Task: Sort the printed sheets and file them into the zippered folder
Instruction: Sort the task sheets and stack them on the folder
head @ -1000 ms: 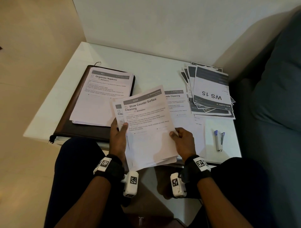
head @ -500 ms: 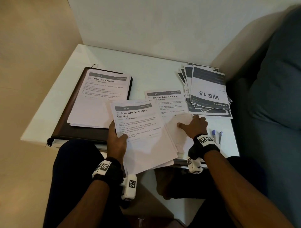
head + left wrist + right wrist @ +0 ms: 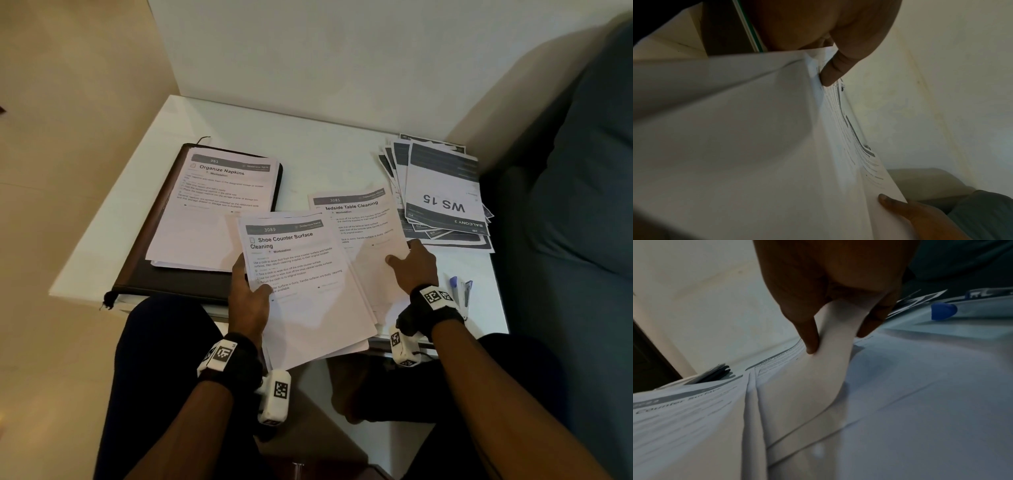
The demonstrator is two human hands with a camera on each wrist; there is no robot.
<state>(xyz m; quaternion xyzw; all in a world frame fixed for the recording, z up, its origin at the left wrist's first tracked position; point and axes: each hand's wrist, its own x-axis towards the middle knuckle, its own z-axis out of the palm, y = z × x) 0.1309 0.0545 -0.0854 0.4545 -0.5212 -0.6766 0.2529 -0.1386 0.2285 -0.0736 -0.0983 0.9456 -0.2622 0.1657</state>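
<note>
My left hand grips a stack of printed sheets at its left edge, thumb on top; the top sheet reads "Shoe Counter Surface Cleaning". In the left wrist view the thumb presses on that stack. My right hand pinches the right edge of the "Bedside Table Cleaning" sheet lying on the table. The right wrist view shows that sheet curling up between thumb and fingers. The dark zippered folder lies shut at the left, with the "Organize Napkins" pile on top.
A fanned pile of dark-headed sheets, "WS 15" uppermost, sits at the back right of the white table. A blue stapler lies near the front right edge. A grey sofa borders the right side.
My right hand let go of the held stack, moved right onto the Bedside Table Cleaning sheet and now pinches its edge. The left hand lowered the stack slightly.
</note>
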